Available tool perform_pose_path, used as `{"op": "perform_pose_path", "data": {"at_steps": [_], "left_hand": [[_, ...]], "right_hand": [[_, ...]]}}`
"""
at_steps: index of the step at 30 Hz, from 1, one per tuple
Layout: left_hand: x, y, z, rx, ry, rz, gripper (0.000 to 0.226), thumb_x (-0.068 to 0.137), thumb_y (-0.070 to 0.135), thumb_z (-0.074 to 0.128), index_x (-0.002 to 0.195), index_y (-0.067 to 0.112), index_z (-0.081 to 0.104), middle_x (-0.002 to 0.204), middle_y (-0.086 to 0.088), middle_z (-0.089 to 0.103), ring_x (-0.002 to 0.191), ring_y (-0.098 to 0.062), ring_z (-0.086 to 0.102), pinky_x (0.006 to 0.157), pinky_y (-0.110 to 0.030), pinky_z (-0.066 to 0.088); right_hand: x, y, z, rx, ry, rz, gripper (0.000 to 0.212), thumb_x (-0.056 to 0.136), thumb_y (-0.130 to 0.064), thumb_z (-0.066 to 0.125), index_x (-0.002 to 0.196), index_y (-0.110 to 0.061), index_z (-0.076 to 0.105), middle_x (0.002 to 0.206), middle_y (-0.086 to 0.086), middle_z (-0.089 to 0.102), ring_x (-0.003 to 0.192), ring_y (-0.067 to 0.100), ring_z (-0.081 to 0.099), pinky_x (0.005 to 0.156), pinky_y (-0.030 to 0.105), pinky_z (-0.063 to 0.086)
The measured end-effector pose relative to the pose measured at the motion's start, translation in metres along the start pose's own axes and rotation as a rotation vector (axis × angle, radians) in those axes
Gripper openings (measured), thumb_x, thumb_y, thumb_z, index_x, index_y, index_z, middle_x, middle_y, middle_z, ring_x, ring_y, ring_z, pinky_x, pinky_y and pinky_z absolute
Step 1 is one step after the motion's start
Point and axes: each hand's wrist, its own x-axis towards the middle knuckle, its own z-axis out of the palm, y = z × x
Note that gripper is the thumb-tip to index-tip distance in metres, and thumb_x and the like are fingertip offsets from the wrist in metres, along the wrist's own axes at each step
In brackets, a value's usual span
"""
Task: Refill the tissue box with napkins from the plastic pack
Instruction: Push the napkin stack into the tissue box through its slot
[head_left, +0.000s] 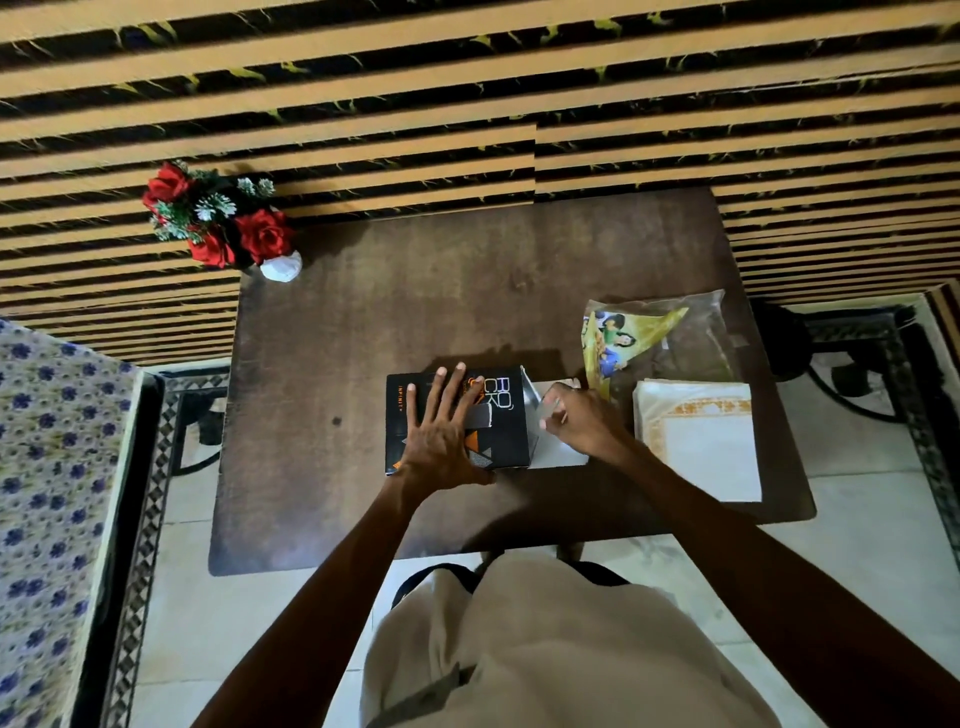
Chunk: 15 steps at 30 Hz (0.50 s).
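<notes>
I can read print only on the black tissue box (457, 415): large white letters near its right end, turned sideways to my view, appear to run "BRO" over "CK", though the left hand (441, 431) lying flat on the top hides part of them. Along the box's left edge a small orange line of spaced capitals, also sideways, reads "INFINITY". The plastic pack (654, 332) carries a coloured printed picture, but I cannot resolve any lettering on it, and the napkins (701, 441) show an orange border pattern with no text.
</notes>
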Motion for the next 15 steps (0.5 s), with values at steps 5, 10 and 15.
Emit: {"op": "perform_pose_path", "data": {"at_steps": [5,10,15], "left_hand": [[0.005,0.027,-0.016,-0.264,0.136,-0.122,0.082,0.069,0.079,0.05,0.139,0.039,0.04,0.158,0.0,0.02,0.149,-0.026,0.007,0.114,-0.057,-0.011],[0.025,0.059,-0.025,-0.058,0.156,0.045,0.043,0.078,0.048,0.065,0.119,0.037,0.062,0.151,-0.005,0.034,0.144,-0.033,0.019,0.116,-0.064,0.001],[0.034,0.082,-0.016,-0.044,-0.018,-0.031,0.066,0.074,0.052,0.071,0.135,0.034,0.051,0.161,-0.005,0.011,0.149,-0.031,0.002,0.116,-0.065,-0.002]], "right_hand": [[-0.004,0.006,0.011,0.126,0.071,0.047,0.016,0.088,-0.028,0.061,0.086,-0.015,0.069,0.088,0.004,0.073,0.085,0.023,0.067,0.068,0.03,0.049],[-0.015,0.021,-0.009,0.146,0.36,0.136,0.013,0.085,-0.023,0.065,0.095,-0.016,0.07,0.097,0.006,0.072,0.094,0.027,0.064,0.078,0.03,0.049],[-0.037,0.069,-0.03,0.201,0.571,0.298,0.037,0.083,-0.026,0.068,0.116,-0.009,0.062,0.114,0.016,0.065,0.106,0.035,0.058,0.088,0.039,0.048]]}}
